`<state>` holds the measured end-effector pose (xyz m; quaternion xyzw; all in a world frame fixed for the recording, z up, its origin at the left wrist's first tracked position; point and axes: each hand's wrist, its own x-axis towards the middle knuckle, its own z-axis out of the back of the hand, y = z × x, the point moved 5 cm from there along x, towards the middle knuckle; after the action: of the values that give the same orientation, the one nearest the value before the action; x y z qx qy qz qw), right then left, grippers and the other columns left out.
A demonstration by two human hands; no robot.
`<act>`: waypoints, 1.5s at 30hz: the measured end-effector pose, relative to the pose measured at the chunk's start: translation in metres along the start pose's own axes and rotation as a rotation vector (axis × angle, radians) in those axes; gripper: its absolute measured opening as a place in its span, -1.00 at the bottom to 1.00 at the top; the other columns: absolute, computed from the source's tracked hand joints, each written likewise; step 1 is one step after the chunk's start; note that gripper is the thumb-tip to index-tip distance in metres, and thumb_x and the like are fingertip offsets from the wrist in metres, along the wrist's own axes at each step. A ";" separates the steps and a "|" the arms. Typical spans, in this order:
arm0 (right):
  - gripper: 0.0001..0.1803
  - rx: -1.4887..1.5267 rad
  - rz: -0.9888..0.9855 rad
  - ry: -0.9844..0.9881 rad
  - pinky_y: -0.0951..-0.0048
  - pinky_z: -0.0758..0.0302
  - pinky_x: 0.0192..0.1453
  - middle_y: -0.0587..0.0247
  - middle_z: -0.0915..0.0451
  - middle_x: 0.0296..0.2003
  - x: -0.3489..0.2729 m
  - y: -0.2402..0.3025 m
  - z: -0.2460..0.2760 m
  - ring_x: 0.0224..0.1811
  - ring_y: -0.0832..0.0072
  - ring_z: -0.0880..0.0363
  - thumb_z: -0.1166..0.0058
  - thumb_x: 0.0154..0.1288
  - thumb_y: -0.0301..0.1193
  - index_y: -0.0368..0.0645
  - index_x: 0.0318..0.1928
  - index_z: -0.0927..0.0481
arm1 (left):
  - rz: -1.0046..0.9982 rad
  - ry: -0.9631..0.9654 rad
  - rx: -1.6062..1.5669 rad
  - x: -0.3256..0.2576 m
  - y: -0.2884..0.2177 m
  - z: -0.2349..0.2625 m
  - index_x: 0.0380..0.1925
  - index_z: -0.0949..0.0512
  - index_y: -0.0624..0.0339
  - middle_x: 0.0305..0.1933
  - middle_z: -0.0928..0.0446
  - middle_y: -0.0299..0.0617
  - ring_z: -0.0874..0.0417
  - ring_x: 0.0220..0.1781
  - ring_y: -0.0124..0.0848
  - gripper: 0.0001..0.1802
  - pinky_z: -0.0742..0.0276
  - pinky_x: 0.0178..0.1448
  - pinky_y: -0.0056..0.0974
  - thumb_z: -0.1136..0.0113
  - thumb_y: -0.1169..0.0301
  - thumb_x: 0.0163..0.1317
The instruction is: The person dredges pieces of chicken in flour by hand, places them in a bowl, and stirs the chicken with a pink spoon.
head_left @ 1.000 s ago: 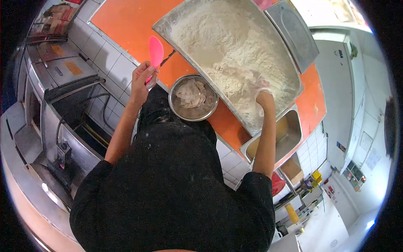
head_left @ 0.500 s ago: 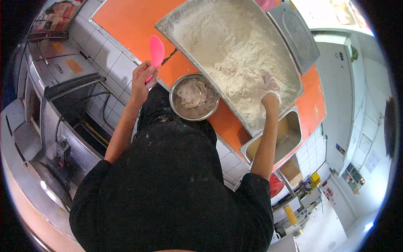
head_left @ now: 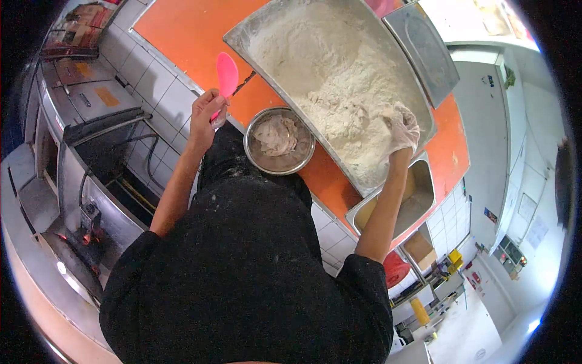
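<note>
My left hand (head_left: 206, 115) is closed round the handle of a pink serving spoon (head_left: 227, 74), its bowl pointing up and away from me. Clear plastic covers my right hand (head_left: 402, 126), which is at the right side of a big metal tray (head_left: 330, 145) of pale flour (head_left: 339, 91). Its fingers are curled near the flour; what they hold, if anything, I cannot make out. Lumpy bits lie in the flour beside those fingers. A round steel bowl (head_left: 250, 145) sits close in front of me, with pale, wet-looking pieces (head_left: 276, 134) in it.
The orange counter (head_left: 176, 30) carries the tray and bowl. A rectangular metal pan (head_left: 418, 197) stands under my right forearm, and a flat metal lid (head_left: 422, 51) lies beyond the tray. To my left is a metal fryer-like unit (head_left: 91, 136); a small flame (head_left: 86, 238) shows nearby.
My right hand has drawn back toward the tray's right edge, its fingers curling in. My left hand and the pink spoon have stayed almost still. A flame now shows at the lower left.
</note>
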<state>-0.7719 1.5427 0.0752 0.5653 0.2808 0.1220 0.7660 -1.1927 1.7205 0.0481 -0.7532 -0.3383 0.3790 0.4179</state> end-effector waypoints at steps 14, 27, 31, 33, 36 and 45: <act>-0.70 -1.325 0.422 0.484 0.15 -0.50 -0.03 -0.07 -0.65 -0.19 0.018 -0.022 -0.050 -0.11 0.03 -0.62 -0.05 0.26 -0.27 -0.14 -0.10 -0.66 | -0.002 -0.024 -0.015 -0.003 -0.008 -0.008 -0.39 -0.50 0.20 -0.72 -0.22 -0.47 -0.10 -0.73 -0.69 -0.77 0.07 -0.61 -0.47 -0.09 0.26 0.30; -0.77 -0.674 0.023 0.247 0.59 -0.49 -0.39 0.33 -0.66 -0.36 -0.076 0.093 -0.024 -0.39 0.66 -0.56 -0.24 0.25 -0.38 -0.24 -0.15 -0.66 | -0.003 -0.031 0.008 -0.003 -0.006 -0.007 -0.41 -0.50 0.20 -0.71 -0.26 -0.45 -0.16 -0.72 -0.67 -0.78 0.01 -0.61 -0.48 -0.10 0.27 0.30; -0.83 -0.460 -0.046 0.410 0.58 -0.53 -0.40 0.28 -0.65 -0.36 -0.133 0.114 -0.053 -0.39 0.61 -0.60 -0.20 0.25 -0.47 -0.24 -0.16 -0.64 | 0.016 -0.019 -0.015 -0.004 -0.003 -0.007 -0.41 -0.50 0.20 -0.71 -0.26 -0.45 -0.15 -0.73 -0.67 -0.78 0.02 -0.62 -0.49 -0.08 0.29 0.31; -0.86 -0.497 -0.055 0.531 0.45 -0.57 -0.32 0.24 -0.66 -0.37 -0.154 0.116 -0.073 -0.37 0.53 -0.62 -0.19 0.24 -0.46 -0.19 -0.18 -0.64 | 0.003 0.000 -0.041 -0.005 -0.003 -0.007 -0.41 -0.49 0.21 -0.71 -0.26 -0.45 -0.15 -0.74 -0.67 -0.78 0.02 -0.63 -0.49 -0.07 0.29 0.31; -0.81 -0.779 0.578 0.602 0.35 -0.56 -0.18 0.20 -0.66 -0.36 -0.164 0.101 -0.100 -0.31 0.38 -0.63 -0.19 0.20 -0.42 -0.17 -0.17 -0.64 | 0.006 -0.031 -0.029 -0.009 -0.004 -0.002 -0.41 -0.49 0.22 -0.72 -0.25 -0.46 -0.15 -0.73 -0.68 -0.79 0.02 -0.63 -0.49 -0.07 0.30 0.31; -0.67 -1.399 0.650 0.491 0.08 -0.51 0.00 -0.02 -0.64 -0.21 -0.026 -0.024 -0.129 -0.15 0.01 -0.61 0.07 0.32 -0.20 -0.15 -0.12 -0.60 | -0.022 -0.007 -0.004 -0.013 -0.004 0.003 -0.35 -0.49 0.22 -0.67 -0.28 -0.43 -0.10 -0.74 -0.69 -0.76 0.06 -0.63 -0.49 -0.07 0.26 0.32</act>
<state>-0.8694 1.6246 0.0340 -0.0342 0.1214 0.6064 0.7851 -1.2029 1.7125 0.0546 -0.7490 -0.3490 0.3760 0.4194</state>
